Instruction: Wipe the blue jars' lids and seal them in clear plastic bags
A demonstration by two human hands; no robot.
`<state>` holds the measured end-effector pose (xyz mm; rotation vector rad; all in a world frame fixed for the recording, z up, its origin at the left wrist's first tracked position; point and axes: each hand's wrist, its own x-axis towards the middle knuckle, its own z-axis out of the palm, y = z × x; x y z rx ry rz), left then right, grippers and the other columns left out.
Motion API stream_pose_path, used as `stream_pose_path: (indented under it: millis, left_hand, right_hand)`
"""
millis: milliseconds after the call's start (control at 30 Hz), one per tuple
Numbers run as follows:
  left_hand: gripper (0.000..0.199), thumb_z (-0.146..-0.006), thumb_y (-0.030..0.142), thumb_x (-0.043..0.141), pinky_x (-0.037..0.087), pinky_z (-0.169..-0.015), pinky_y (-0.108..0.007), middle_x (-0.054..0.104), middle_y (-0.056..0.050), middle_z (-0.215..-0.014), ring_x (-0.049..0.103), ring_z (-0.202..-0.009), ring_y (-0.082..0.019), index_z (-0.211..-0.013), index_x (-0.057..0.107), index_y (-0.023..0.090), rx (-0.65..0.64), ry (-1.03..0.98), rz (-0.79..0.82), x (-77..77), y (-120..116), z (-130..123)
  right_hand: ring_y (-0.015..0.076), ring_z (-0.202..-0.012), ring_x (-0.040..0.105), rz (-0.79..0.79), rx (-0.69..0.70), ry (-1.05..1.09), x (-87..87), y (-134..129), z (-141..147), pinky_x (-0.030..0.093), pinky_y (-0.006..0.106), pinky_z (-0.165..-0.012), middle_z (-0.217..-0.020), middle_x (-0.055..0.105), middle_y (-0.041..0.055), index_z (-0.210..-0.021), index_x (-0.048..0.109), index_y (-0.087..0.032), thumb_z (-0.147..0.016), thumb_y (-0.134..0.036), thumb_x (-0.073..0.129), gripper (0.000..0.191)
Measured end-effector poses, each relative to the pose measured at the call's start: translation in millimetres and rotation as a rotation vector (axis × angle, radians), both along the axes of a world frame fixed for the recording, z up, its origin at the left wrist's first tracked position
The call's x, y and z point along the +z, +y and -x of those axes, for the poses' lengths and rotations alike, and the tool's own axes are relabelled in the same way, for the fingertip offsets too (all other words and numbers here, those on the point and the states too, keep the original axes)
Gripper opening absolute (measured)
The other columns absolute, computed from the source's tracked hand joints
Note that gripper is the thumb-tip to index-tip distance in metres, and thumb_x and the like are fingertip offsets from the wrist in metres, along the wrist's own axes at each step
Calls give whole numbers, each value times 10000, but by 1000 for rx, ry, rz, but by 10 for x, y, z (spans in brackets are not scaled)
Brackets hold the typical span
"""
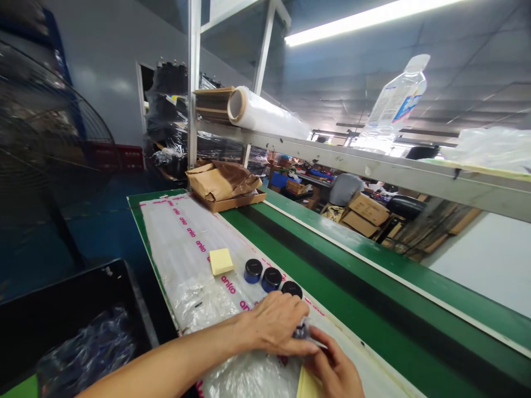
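My left hand [279,326] reaches in from the lower left, with its fingers closed round a small dark item in clear plastic [302,329]. From the bottom right, my right hand [337,365] meets it, fingers bent against the same item. Most of that item is hidden by the fingers. Just beyond the left hand, three small blue jars with black lids stand in a row: the far one [253,271], the middle one [271,280] and the near one [292,288]. Yellow paper [307,382] lies under the right hand. Clear plastic bags [240,376] spread beneath my left arm.
A yellow note pad [221,261] lies on the printed white sheet [174,232]. At the far end, an open carton [232,203] holds brown paper. A green conveyor belt [332,265] runs along the right. A black bin [136,309] stands left; a shelf [352,166] crosses above.
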<state>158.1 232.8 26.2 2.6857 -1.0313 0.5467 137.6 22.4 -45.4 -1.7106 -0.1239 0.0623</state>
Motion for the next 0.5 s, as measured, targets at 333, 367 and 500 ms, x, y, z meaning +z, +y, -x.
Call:
stream_pose_path:
  millis: [333,367,500]
  left_hand:
    - [315,-844,484,670,403,-689,-339,647,-4,-932,611,-839,-208,-948,536,218,-4,3,-20,-49,-23,-49]
    - [281,-861,464,654,403,-676,-338,653,-7,-923,617,-827,-206,-924,540,215,-8,0,-25,-37,-23,-47]
    - [226,-913,421,601,353,-554,-336,688,-6,-850,651,-731,-193,-834,577,211,-33,-1,-65,61,-40,-30]
  right_hand:
    - [246,-787,630,328,-151,-261,500,376,194,477,338,-713,-884,694,37,-876,656,-233,-948,-648,489,453]
    - [242,-794,623,344,-170,-294,506,396,212,465,336,-707,-900,686,34,-877,650,-241,-974,-636,445,455]
    - [249,-885,635,437,-214,-388,479,371,245,474,347,-790,-987,680,39,-925,666,-265,-998,-643,393,472]
